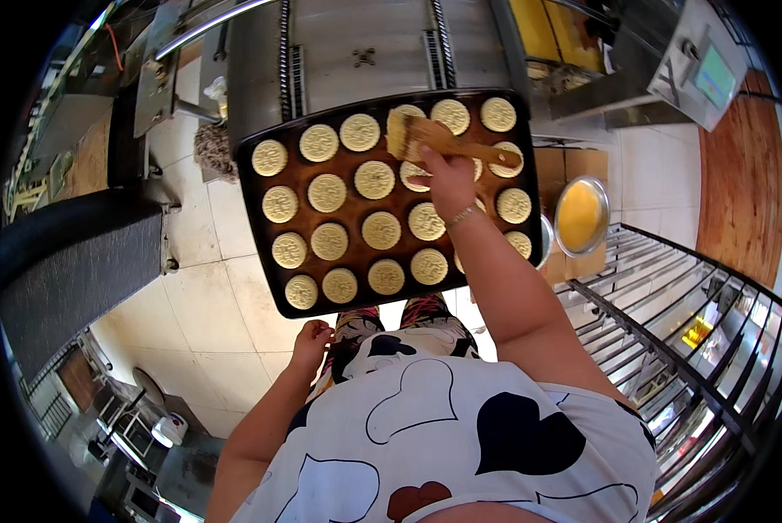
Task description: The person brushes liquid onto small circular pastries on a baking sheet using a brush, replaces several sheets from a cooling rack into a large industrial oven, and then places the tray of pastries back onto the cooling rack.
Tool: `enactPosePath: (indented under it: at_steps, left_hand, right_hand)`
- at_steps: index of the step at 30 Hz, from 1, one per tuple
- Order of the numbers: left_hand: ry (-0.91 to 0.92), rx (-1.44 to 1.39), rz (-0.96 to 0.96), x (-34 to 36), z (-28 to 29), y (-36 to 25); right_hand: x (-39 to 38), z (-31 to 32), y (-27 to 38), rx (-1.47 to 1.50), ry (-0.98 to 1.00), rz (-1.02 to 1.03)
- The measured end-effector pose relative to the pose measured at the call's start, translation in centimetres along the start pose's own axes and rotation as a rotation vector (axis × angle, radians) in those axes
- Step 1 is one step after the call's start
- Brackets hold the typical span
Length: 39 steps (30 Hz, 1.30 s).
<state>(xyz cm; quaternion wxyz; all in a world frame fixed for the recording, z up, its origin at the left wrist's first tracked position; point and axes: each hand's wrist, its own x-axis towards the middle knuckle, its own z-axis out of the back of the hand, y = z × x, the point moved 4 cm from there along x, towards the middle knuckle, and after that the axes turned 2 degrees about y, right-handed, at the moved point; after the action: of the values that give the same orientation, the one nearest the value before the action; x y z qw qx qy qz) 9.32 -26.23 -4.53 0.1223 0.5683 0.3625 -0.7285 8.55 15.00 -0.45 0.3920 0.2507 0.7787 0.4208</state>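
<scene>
Your right hand (450, 185) was closed on the wooden brush (443, 139), thumb and fingers wrapped on the handle near the bristle end. The brush was held above the far part of the dark baking tray (352, 212), bristles to the left and the holed handle end to the right. Whether the bristles touched the pastries below could not be determined from this view.

Your left hand (312, 342) was just beside the near edge of the tray, with its fingers partly curled. You could not be credited with a definite grip there: how far that hand was closed, and whether it held anything, could not be told.

The tray bore round, pale yellow pastries (381, 230) with patterned tops, set out in rows and spaced apart. Your right hand, forearm and brush covered some of them. Beyond the tray stood a metal machine bed (365, 74) with chains along it.

To the right of the tray you had a round metal bowl (604, 216) of yellow-orange contents, set by brown cardboard (584, 166). A barred metal rack (661, 301) stood nearer your right side, above the pale tiled floor (203, 301).
</scene>
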Motion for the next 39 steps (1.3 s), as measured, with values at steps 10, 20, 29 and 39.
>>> enactPosePath:
  at_steps: [10,20,29,39]
  left_hand:
    - [-0.069,-0.138,0.027,-1.3,6.0,3.7]
    - [-0.063,-0.171,-0.048,-0.2,8.3,2.9]
    - [-0.085,-0.134,-0.067,-0.4,9.1,5.5]
    - [-0.106,-0.008,-0.22,0.9,10.1,3.4]
  right_hand:
    - [5.6,1.5,2.1,-0.978,-0.327,0.416]
    - [2.8,-10.3,-6.4,-0.573,0.09,0.211]
    - [5.9,0.9,0.2,-1.16,-0.368,0.449]
    - [-4.8,-10.5,-10.1,-1.309,0.151,0.028]
